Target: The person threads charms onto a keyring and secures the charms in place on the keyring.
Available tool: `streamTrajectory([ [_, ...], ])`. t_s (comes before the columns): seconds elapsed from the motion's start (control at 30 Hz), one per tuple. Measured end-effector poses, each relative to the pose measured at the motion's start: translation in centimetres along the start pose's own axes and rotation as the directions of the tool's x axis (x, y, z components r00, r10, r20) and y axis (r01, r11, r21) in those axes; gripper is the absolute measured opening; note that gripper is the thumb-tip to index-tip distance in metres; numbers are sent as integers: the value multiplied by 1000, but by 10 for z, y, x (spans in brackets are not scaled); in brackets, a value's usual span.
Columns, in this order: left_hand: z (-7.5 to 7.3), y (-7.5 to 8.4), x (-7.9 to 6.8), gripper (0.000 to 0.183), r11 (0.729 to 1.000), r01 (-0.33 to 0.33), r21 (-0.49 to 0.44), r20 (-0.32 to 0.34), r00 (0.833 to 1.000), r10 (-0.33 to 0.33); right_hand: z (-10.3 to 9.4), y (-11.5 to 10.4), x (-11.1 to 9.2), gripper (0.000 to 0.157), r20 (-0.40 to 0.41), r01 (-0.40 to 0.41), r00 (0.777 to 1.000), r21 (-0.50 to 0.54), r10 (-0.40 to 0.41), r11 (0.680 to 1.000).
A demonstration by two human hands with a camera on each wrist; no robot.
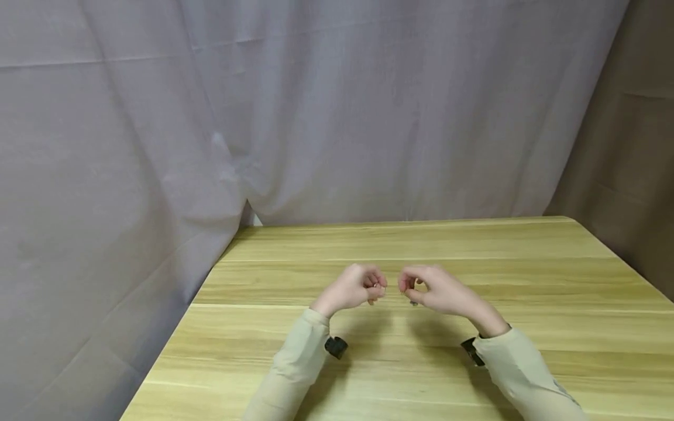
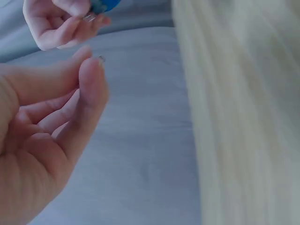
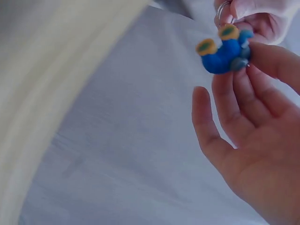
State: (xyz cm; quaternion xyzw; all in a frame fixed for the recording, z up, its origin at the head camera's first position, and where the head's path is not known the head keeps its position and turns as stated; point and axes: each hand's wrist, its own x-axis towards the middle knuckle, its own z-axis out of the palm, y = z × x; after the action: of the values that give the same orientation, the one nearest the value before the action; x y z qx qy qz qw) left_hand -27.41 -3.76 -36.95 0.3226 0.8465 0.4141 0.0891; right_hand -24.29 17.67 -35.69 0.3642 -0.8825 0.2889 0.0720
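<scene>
My left hand is raised over the middle of the table, thumb and fingertips pinched together. Between those fingertips is a thin metal ring, best seen in the right wrist view; only a tiny glint of metal shows past them in the left wrist view. Facing it a short way off, my right hand pinches a small blue figurine with yellow-orange, green-centred ends and grey-blue parts, between thumb and fingers. Its index finger stands apart from the others. A little metal also shows beside the figurine in the left wrist view.
Under both hands lies a wood-grain table. Grey cloth hangs behind it and down its left side, with a darker brownish cloth at the right. Black wrist straps sit at both light sleeves.
</scene>
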Motion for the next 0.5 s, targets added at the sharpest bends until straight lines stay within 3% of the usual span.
streamTrajectory([
  [0.13, -6, 13, -5, 12, 995, -59, -75, -88, 995, 52, -12, -12, 1, 17, -141, 16, 990, -7, -17, 1000],
  [0.3, -13, 26, -10, 15, 976, -146, -161, -187, 975, 115, -22, -24, 7, 13, -279, 38, 959, -20, -42, 999],
  [0.5, -15, 40, -18, 19, 956, -219, -196, -261, 951, 164, -24, -33, 10, 17, -361, 86, 926, -72, -107, 994],
])
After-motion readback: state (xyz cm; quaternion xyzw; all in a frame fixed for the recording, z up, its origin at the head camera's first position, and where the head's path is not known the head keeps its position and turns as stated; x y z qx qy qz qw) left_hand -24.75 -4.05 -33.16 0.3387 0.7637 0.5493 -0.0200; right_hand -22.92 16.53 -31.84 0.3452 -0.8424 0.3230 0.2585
